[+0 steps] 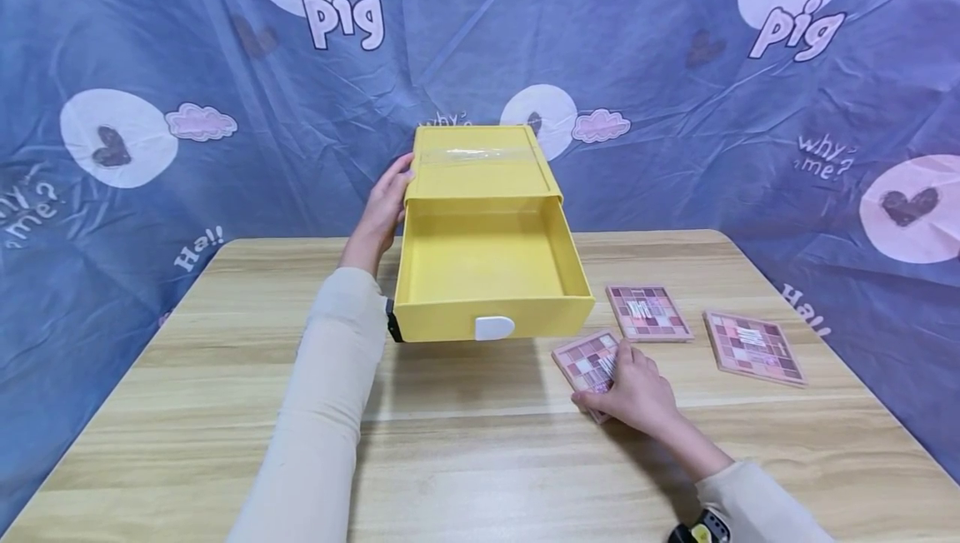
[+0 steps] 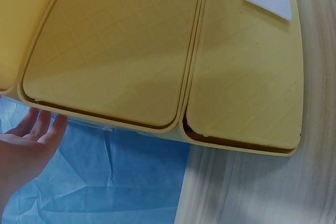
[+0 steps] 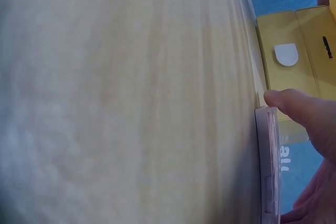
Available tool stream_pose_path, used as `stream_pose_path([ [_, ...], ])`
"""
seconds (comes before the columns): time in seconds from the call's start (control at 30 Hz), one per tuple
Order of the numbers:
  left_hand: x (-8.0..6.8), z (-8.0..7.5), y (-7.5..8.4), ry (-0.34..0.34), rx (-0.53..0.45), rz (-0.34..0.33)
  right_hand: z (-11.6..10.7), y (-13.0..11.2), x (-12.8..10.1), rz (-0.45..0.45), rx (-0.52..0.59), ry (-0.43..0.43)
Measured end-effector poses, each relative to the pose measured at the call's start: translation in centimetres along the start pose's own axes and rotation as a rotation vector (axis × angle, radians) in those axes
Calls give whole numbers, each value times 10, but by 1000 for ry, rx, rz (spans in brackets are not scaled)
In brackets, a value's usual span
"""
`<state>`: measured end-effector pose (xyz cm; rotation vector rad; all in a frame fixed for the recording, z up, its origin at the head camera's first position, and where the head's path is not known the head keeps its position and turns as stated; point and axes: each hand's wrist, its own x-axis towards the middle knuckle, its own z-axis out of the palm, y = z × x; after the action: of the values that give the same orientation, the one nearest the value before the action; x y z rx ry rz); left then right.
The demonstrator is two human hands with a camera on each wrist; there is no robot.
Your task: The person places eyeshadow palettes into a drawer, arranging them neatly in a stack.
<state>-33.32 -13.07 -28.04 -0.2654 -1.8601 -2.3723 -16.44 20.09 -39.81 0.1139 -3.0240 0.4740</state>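
Observation:
A yellow box [image 1: 480,168] stands on the wooden table [image 1: 225,393] with its yellow drawer [image 1: 487,276] pulled out toward me; the drawer holds nothing and has a white tab handle [image 1: 494,327]. My left hand [image 1: 386,206] rests with straight fingers against the box's left side; in the left wrist view the fingers [image 2: 39,129] touch the box edge [image 2: 105,119]. My right hand [image 1: 633,389] grips the nearest pink eyeshadow palette [image 1: 588,360] by its edge, thumb [image 3: 294,103] on the palette [image 3: 269,161].
Two more pink palettes [image 1: 647,312] [image 1: 753,346] lie flat on the table to the right of the drawer. A blue printed cloth [image 1: 675,110] hangs behind the table. A watch [image 1: 701,530] sits on my right wrist.

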Motion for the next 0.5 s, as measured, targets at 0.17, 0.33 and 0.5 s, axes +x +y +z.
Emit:
stream_pose_path([
  [0.17, 0, 0, -2, -1, 2, 2, 0, 1, 1, 1, 30, -16],
  [0.33, 1, -1, -2, 7, 1, 1, 0, 3, 3, -19, 63, -22],
  [0.5, 1, -1, -1, 5, 10, -1, -3, 3, 3, -41, 76, -7],
])
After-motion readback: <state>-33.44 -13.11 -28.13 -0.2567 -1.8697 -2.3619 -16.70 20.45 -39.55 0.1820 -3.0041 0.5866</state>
